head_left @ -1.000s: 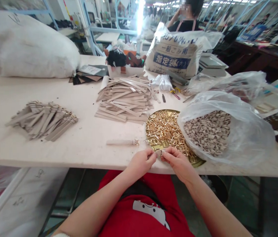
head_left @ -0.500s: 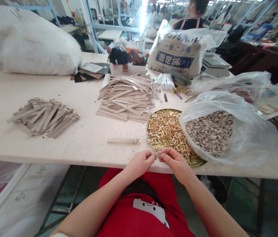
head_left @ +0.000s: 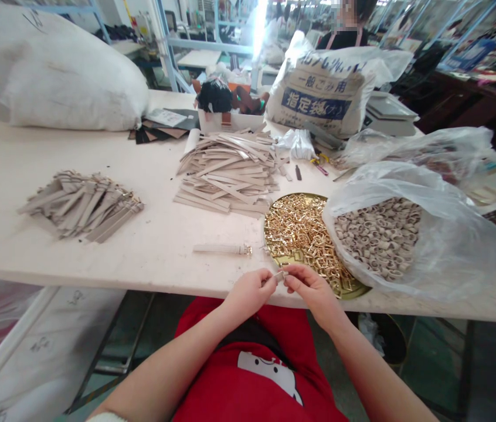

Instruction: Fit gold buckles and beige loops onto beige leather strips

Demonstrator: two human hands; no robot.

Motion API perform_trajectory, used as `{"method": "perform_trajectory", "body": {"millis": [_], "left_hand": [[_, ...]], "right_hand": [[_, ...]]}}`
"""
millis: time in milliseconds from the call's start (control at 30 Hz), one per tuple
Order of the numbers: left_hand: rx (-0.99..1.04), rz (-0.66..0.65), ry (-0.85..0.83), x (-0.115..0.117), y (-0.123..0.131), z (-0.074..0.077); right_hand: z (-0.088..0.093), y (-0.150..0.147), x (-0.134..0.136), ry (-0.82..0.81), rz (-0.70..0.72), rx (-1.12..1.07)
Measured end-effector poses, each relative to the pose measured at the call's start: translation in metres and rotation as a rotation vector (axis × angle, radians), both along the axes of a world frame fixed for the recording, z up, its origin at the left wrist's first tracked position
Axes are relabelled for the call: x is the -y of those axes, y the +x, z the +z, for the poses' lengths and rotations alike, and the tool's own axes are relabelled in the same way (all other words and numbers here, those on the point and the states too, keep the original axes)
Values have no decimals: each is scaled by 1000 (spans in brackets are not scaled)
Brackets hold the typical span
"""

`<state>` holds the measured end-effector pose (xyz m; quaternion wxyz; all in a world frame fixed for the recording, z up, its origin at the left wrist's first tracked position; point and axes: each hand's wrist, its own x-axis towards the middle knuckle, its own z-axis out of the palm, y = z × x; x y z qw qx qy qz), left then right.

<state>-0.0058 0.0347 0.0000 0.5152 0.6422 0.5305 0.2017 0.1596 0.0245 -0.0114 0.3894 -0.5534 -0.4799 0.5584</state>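
Observation:
My left hand (head_left: 253, 290) pinches a beige strap (head_left: 278, 276) at the front edge of the table. Fingers of my right hand (head_left: 312, 288) are closed at the strap's other end, where a small part is too hidden to name. Just beyond my left hand lies a beige strap with a gold buckle (head_left: 222, 249), flat on the tabletop. Close to my right hand is a round golden tray (head_left: 286, 258) heaped with small gold buckles (head_left: 298, 225). Right of it, an open clear plastic bag (head_left: 445, 246) holds many beige strap loops (head_left: 377, 237).
Loose beige straps (head_left: 230, 173) are piled mid-table, and buckled straps (head_left: 83, 205) are stacked at the left. Farther back stand a large white sack (head_left: 54, 76), a box (head_left: 234, 121) and a printed bag (head_left: 318, 99). Small yellow-handled snips (head_left: 319, 163) lie behind the tray. Another person (head_left: 347, 35) is beyond.
Both hands stay together at the table edge, with only slight finger movement around the strap's end. The whole view has shifted a little.

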Motion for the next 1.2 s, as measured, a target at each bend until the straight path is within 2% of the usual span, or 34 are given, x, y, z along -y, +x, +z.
{"method": "perform_trajectory", "body": {"millis": [100,267,433,533,700,833,1067,1200], "left_hand": [[-154,-41,118,2,0,-1],[-242,-150,165,2,-3,2],[-225,-143,161,2,-2,5],[-110,-89,128,5,-1,5],[99,-29,89,11,-2,3],[164,-4,58,10,-4,-1],[41,56,67,8,-8,-5],[-40,82,79,10,-7,0]], "right_hand": [[1,2,-1,-44,-5,-42],[0,-2,3,-36,-18,-50],[-1,-12,7,49,-30,49],[-2,-14,6,19,-47,24],[-5,-18,9,-141,-100,-233],[-4,-25,14,-153,-82,-326],[-5,-23,15,-307,-182,-604],[-8,-21,16,-438,-49,-689]]}}
